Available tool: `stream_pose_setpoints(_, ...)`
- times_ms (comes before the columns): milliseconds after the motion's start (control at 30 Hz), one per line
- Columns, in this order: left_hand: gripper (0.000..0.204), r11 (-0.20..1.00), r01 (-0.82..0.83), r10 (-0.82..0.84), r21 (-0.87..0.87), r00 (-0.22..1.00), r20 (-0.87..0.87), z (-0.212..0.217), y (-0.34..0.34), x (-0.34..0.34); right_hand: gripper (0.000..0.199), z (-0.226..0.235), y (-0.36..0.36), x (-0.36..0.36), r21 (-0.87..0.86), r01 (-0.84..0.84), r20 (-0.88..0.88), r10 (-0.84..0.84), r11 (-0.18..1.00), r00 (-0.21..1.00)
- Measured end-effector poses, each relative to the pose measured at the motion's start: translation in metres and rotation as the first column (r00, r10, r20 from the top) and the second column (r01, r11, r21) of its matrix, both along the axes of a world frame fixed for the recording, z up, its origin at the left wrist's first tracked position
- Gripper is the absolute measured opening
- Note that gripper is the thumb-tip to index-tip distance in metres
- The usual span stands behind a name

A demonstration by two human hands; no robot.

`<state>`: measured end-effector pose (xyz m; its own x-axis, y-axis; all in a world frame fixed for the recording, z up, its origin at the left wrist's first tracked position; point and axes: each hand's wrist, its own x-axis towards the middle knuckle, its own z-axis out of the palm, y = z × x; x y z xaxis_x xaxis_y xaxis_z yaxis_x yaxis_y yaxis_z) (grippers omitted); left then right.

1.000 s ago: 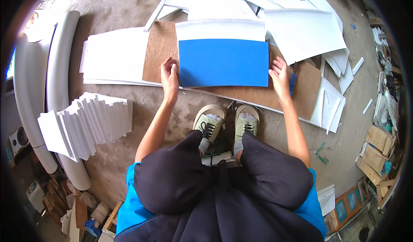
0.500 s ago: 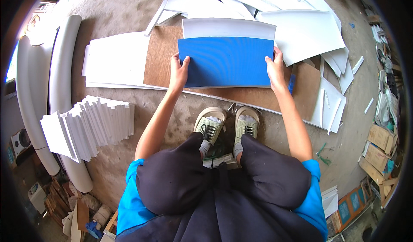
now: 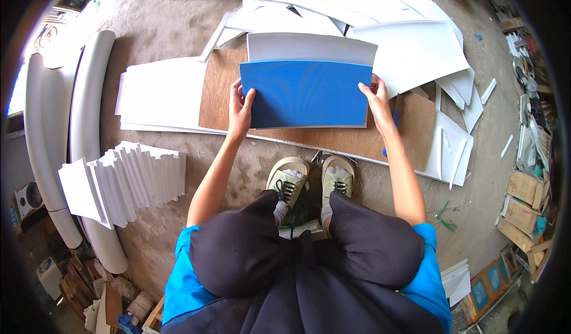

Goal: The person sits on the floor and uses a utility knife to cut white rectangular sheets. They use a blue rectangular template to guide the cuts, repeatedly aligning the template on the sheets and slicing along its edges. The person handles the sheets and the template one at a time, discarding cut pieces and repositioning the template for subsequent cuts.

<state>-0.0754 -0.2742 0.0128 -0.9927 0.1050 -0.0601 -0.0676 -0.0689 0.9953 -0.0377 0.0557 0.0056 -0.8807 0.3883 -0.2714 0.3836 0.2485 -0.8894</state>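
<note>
A blue sheet (image 3: 306, 93) with a white flap folded up behind its far edge is held over a brown wooden board (image 3: 410, 126) on the ground. My left hand (image 3: 239, 105) grips the sheet's left edge. At the right edge, my right hand (image 3: 377, 98) grips it too. The sheet is lifted off the board and tilted toward me.
White sheets (image 3: 157, 93) lie left of the board and more are piled behind it (image 3: 410, 49). A fanned stack of folded white pieces (image 3: 128, 176) stands at my left. My two shoes (image 3: 312, 179) rest just below the board. Cardboard boxes (image 3: 523, 203) sit at right.
Both hands have lifted the blue sheet off the board and drawn it up toward me. The white flap has folded up further behind it.
</note>
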Motion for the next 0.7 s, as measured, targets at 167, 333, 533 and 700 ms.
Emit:
stream_pose_setpoints(167,0.038,1.000,-0.007,0.007,-0.002,1.000,-0.029,0.007,0.002,0.006,0.075,-0.008,0.005,0.002,0.123,-0.006,0.028,0.002,0.992,1.000)
stream_pose_setpoints(333,0.042,0.998,-0.036,0.027,-0.053,0.985,-0.171,0.025,0.007,-0.002,0.067,0.013,-0.003,0.004,0.074,-0.002,-0.159,0.014,0.997,0.987)
stream_pose_setpoints(533,0.049,0.957,-0.101,0.017,-0.270,0.954,-0.299,0.031,0.010,-0.001,0.059,0.056,-0.028,0.021,0.018,-0.005,-0.516,0.014,1.000,0.856)
stream_pose_setpoints(700,0.058,0.930,-0.093,-0.003,-0.355,0.966,-0.260,-0.016,0.020,0.007,0.051,-0.013,-0.023,0.047,0.298,0.137,-0.558,0.055,0.945,0.828)
